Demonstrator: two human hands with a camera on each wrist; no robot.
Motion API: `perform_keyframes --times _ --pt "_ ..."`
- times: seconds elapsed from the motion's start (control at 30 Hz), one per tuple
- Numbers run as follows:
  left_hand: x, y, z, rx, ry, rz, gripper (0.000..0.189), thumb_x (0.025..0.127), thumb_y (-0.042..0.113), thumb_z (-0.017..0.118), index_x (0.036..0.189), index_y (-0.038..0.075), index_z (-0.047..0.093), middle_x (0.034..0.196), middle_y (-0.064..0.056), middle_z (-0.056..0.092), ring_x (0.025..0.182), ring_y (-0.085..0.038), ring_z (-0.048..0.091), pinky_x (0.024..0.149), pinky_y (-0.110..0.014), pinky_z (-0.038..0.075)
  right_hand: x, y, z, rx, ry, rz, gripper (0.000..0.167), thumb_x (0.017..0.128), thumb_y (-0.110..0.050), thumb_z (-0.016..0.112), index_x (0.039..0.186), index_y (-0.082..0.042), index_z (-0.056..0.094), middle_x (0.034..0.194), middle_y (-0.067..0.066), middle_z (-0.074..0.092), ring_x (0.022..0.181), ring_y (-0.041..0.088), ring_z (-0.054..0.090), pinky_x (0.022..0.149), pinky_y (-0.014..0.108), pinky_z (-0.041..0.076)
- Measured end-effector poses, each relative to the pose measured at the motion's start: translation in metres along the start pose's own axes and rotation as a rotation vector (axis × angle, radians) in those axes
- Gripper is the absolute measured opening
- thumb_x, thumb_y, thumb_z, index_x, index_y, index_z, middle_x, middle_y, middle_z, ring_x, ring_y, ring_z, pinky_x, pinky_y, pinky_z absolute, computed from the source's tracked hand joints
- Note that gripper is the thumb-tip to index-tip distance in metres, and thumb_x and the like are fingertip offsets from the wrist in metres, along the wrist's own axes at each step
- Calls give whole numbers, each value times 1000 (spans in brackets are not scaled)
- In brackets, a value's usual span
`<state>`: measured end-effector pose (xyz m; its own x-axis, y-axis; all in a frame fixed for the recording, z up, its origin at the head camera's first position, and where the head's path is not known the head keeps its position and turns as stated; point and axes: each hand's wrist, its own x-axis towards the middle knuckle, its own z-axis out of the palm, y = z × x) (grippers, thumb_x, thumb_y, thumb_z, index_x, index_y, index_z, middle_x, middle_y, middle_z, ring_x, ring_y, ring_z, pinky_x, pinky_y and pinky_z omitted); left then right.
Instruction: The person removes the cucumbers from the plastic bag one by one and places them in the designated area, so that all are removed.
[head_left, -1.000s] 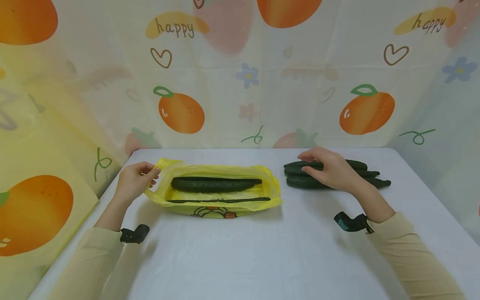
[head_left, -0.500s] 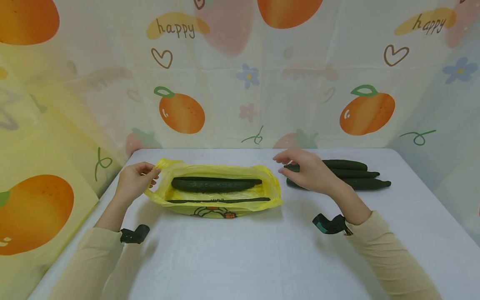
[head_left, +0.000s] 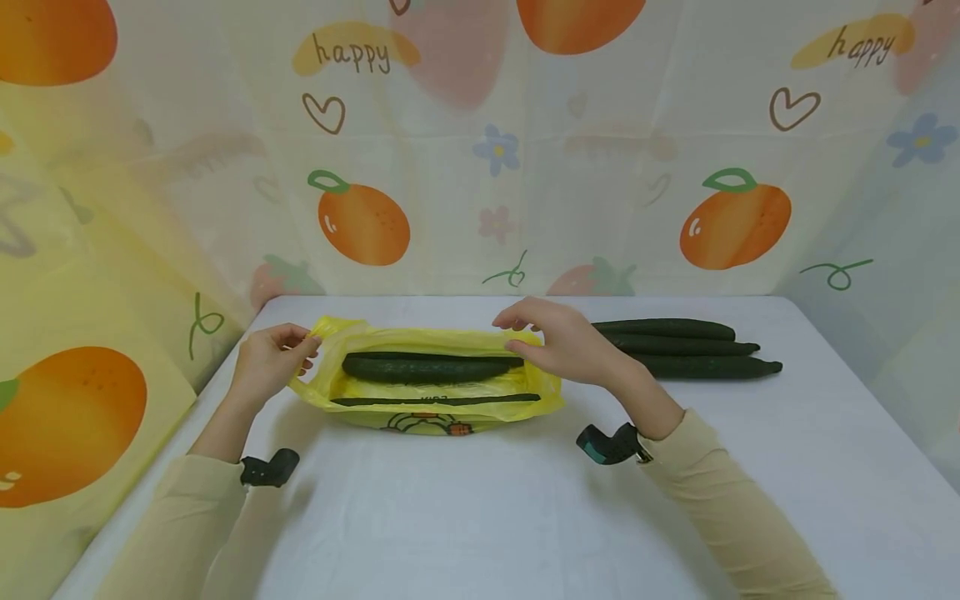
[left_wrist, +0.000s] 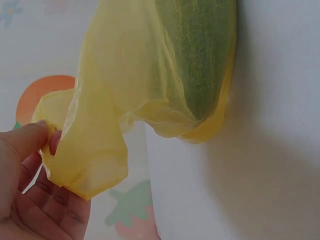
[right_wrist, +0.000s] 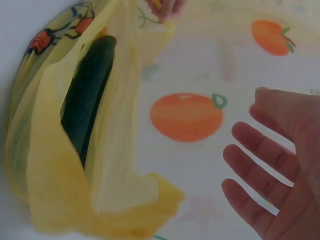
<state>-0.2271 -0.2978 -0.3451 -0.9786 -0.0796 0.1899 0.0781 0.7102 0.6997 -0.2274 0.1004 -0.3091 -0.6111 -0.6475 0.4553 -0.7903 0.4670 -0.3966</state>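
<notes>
Cucumbers (head_left: 705, 347) beside the yellow bag (head_left: 435, 340) show only in head view, left hand (head_left: 266, 362) pinching plastic, right hand (head_left: 566, 343) relaxed.

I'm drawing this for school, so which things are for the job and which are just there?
Seems part of the job:
yellow bag
cucumber inside it
three cucumbers beside the bag
left hand, pinching the bag
right hand, holding nothing

Probably just there:
printed cloth
white table
black wrist cameras
</notes>
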Motion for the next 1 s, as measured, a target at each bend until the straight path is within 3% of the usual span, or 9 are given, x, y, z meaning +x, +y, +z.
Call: perform_keyframes --times 0.2,0.57,1.0 --pt "-1 -1 0 1 -5 -5 31 89 30 60 96 0 64 87 -21 67 63 -20 66 52 -23 51 15 -6 10 40 -53 37 27 86 -15 65 112 -11 60 109 1 63 96 14 59 83 33 50" --pt "-2 -3 -2 -2 -9 -1 30 89 29 60 96 0 64 88 -22 67 56 -3 60 52 -22 51 37 -9 33 52 -218 82 30 88 -19 62 116 -9 58 116 6 61 103 20 58 89 35 48" --pt "-3 -5 -2 4 -1 8 29 89 28 60 95 0 64 87 -22 67 57 -5 62 51 -23 51 65 3 58 39 -386 116 34 91 -21 57 122 -7 56 117 7 62 103 19 60 91 32 48"
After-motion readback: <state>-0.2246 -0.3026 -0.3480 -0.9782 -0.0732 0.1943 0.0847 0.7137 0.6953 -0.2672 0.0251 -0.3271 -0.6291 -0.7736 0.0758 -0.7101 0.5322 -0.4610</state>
